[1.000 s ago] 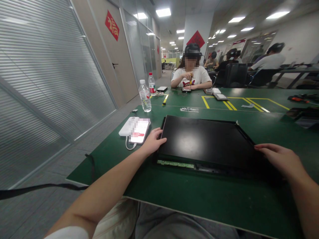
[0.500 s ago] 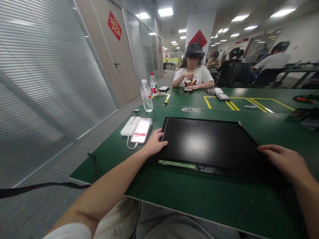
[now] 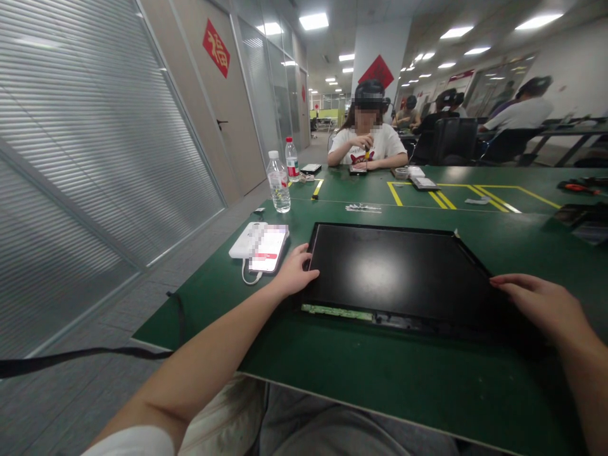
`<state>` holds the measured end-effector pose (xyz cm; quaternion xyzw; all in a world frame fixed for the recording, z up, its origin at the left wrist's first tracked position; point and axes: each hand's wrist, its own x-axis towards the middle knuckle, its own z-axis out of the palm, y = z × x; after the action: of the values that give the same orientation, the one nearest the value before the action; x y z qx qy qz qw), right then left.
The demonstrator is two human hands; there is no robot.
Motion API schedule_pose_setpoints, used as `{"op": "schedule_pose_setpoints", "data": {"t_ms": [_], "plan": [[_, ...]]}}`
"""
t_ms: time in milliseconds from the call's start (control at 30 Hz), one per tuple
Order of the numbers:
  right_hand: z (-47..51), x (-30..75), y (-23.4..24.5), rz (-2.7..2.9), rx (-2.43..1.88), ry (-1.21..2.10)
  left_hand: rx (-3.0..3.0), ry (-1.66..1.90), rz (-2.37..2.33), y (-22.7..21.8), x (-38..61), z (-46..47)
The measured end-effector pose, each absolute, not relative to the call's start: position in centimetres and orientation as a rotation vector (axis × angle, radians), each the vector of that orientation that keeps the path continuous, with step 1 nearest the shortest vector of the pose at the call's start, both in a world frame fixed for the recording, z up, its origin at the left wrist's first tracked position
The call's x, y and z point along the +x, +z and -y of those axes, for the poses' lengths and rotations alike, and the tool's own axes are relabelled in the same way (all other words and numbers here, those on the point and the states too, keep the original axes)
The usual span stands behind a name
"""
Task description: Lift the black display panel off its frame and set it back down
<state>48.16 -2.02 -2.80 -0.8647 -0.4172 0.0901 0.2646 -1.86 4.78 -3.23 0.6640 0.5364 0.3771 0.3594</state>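
Observation:
A flat black screen panel [image 3: 399, 272] lies on the green table [image 3: 380, 380] in front of me, with a thin green circuit strip [image 3: 337, 311] along its near edge. My left hand [image 3: 293, 272] grips the panel's left edge, thumb on top and fingers curled at the side. My right hand [image 3: 541, 304] rests on the panel's near right corner, fingers together and curved over the edge.
A phone [image 3: 268, 248] on a white power bank [image 3: 246, 239] lies left of the panel. Two water bottles [image 3: 279, 182] stand further back. A person [image 3: 368, 142] works across the table beside yellow tape lines [image 3: 394, 195]; others sit behind. Tools [image 3: 577, 187] lie far right.
Both hands have stayed on the panel's edges; only my view has shifted slightly, and the panel has barely moved.

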Motion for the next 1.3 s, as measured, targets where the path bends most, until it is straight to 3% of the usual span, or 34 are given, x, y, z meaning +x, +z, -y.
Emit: {"op": "schedule_pose_setpoints", "data": {"t_ms": [233, 467, 900, 1300], "plan": [[2.0, 48.2, -2.7, 1.158, -2.329, 0.233, 1.752, 0.966, -1.405, -3.3, -1.7, -4.8], [1.9, 48.3, -2.8, 1.171, -2.325, 0.249, 2.080, 0.703, -1.491, -2.0, -1.4, -3.8], [2.1, 47.5, -2.3, 1.182, -2.348, 0.236, 2.434, 0.350, -0.923, 0.5, -3.2, -3.0], [2.0, 47.8, -2.6, 1.181, -2.356, 0.229, 2.496, 0.373, -0.737, 0.3, -3.3, -3.3]]}}
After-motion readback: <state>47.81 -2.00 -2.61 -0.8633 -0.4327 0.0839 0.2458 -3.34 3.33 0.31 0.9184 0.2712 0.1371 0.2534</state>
